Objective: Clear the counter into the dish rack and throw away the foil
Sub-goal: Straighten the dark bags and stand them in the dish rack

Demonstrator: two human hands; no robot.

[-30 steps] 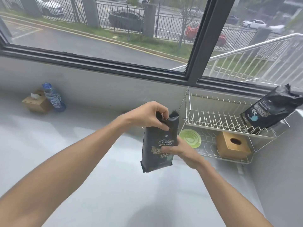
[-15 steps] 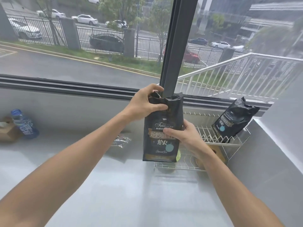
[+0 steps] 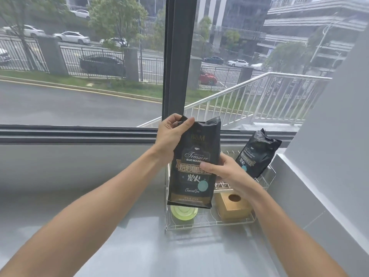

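Black and glossy, a coffee bag (image 3: 192, 166) printed "Treasure Blue Mountain" is held upright in the air by two bare hands, in front of a wire dish rack (image 3: 209, 223). The left hand (image 3: 171, 134) pinches the bag's folded top corner between thumb and fingers. The right hand (image 3: 223, 169) grips the bag's right edge at mid-height, thumb pressed flat across the printed front and fingers curled behind.

On the rack's lower level sit a pale green plate (image 3: 183, 213), partly hidden behind the bag's bottom edge, and to its right a wooden box (image 3: 232, 205) with a round hole in its top. A second black coffee bag (image 3: 256, 154) leans tilted on the rack's upper tier, at the far right. The rack stands on a grey desk (image 3: 119, 236) that runs beneath a wide window (image 3: 79, 76) with a dark frame. Outside are a road, parked cars, railings and trees.
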